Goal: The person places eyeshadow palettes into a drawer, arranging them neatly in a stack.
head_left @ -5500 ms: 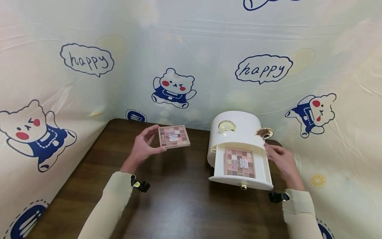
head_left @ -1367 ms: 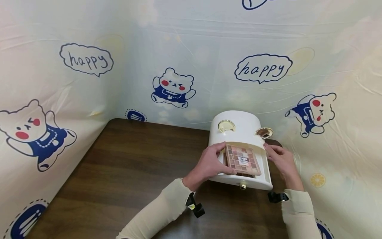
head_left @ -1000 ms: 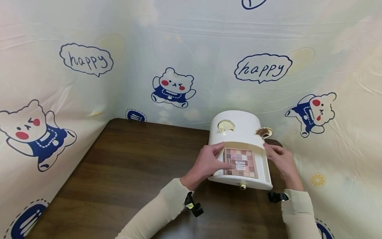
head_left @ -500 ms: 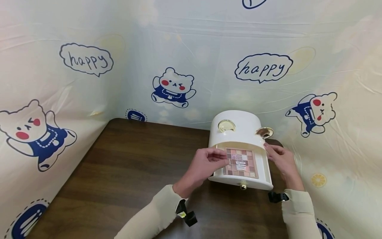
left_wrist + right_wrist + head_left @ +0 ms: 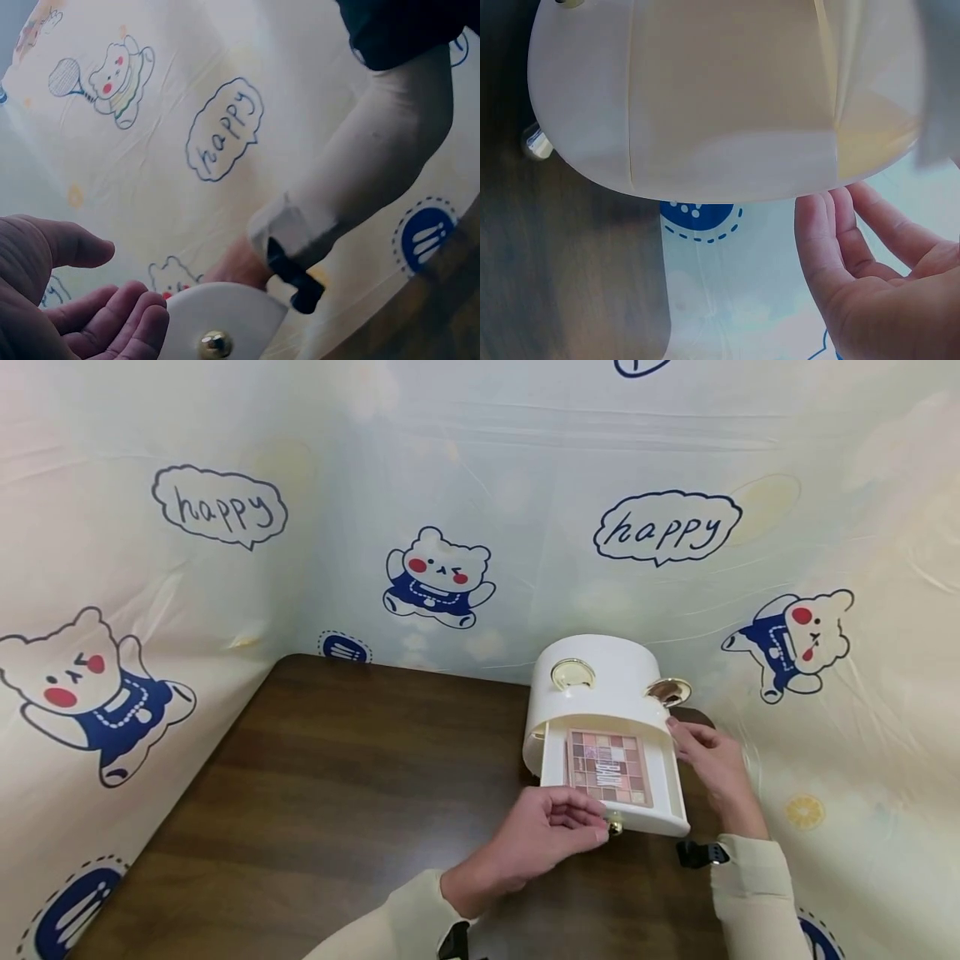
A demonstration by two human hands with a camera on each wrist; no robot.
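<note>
A white storage box (image 5: pixel 600 672) with gold round ears stands at the table's right, its front drawer (image 5: pixel 550 760) pulled out. In the drawer lies an eyeshadow palette (image 5: pixel 609 768) with a clear lid over pink and brown pans. My left hand (image 5: pixel 543 835) is at the drawer front, fingers bent loosely and thumb tip beside the gold knob (image 5: pixel 615 828). The left wrist view shows a gap between its fingers and the knob (image 5: pixel 216 345). My right hand (image 5: pixel 716 768) rests its fingertips on the box's right side; the right wrist view shows these fingers (image 5: pixel 821 244) nearly straight against the shell.
The dark wooden table (image 5: pixel 360 760) stretches left of the box. A printed curtain (image 5: pixel 540 568) with bears and "happy" bubbles hangs close behind and on both sides. A black wrist camera (image 5: pixel 701 854) sits on the right cuff.
My left hand brought the palette from the left into the drawer, on top of another similar one, and let it go. It then moved down to the knob. The right hand stayed at the box.
</note>
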